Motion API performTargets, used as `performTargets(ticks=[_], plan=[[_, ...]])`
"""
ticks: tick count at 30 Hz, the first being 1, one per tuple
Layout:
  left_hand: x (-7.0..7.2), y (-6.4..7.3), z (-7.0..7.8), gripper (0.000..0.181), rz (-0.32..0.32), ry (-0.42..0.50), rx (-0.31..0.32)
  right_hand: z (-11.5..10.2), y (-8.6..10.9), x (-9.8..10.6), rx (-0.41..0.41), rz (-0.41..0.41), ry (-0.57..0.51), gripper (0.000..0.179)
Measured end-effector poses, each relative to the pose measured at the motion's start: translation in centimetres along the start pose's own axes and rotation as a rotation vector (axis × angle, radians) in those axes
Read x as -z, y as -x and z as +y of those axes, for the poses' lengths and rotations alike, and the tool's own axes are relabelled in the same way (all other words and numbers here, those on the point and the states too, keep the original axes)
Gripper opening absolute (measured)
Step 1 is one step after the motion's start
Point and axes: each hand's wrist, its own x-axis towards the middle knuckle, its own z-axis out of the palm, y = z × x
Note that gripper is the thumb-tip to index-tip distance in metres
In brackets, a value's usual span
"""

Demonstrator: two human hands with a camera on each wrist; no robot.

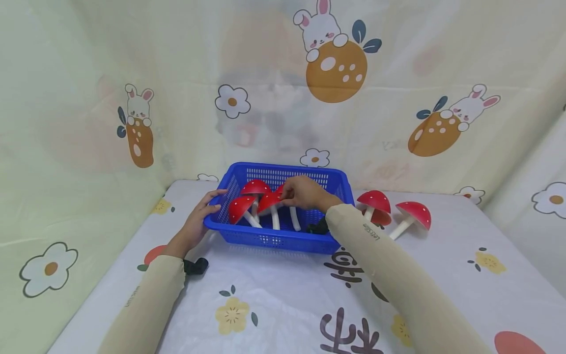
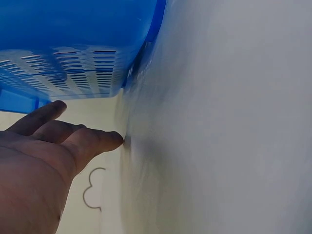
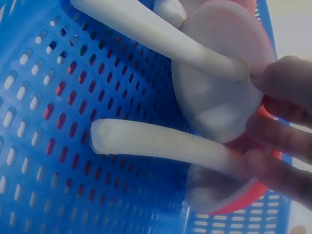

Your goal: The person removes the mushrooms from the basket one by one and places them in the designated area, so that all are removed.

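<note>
Several toy mushrooms (image 1: pixel 241 207) with red, white-dotted caps and white stems lie in a blue plastic basket (image 1: pixel 274 242). Over the basket, my right hand (image 1: pixel 305 192) pinches a mushroom's red cap (image 1: pixel 268 200) between thumb and fingers. From the right wrist, the thumb lies at the edge of one pale underside (image 3: pixel 214 102), and other fingers reach a second mushroom with a curved stem (image 3: pixel 151 139). At the basket's left end is my left hand (image 1: pixel 196 223), its fingers extended and spread against the rim. The left wrist view shows this hand (image 2: pixel 44 156) beneath the slotted wall (image 2: pixel 83 68).
More red mushrooms (image 1: pixel 413 215) lie on the table to the right of the basket, beside the right forearm. A patterned cloth (image 1: pixel 234 275) covers the table. Behind it hangs a curtain (image 1: pixel 190 123) printed with rabbits and flowers. Dark wrist cameras (image 1: pixel 196 266) are strapped below the wrists.
</note>
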Motion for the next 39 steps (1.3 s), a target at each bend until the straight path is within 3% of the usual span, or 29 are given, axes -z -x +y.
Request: performTargets(ticks=[14, 24, 32, 39], plan=[[-0.1, 0.0, -0.2, 0.049, -0.008, 0.031, -0.018, -0.6, 0.4, 0.3, 0.020, 0.065, 0.022, 0.003], [-0.4, -0.1, -0.2, 0.048, -0.014, 0.022, -0.019, -1.0, 0.7, 0.8, 0.042, 0.186, 0.020, 0.007], [-0.2, 0.0, -0.2, 0.047, 0.000, 0.022, -0.012, -1.5, 0.6, 1.3, 0.075, 0.197, 0.027, 0.008], [0.1, 0.0, -0.2, 0.047, -0.007, 0.029, -0.014, -2.0, 0.7, 2.2, 0.052, 0.233, -0.002, 0.007]])
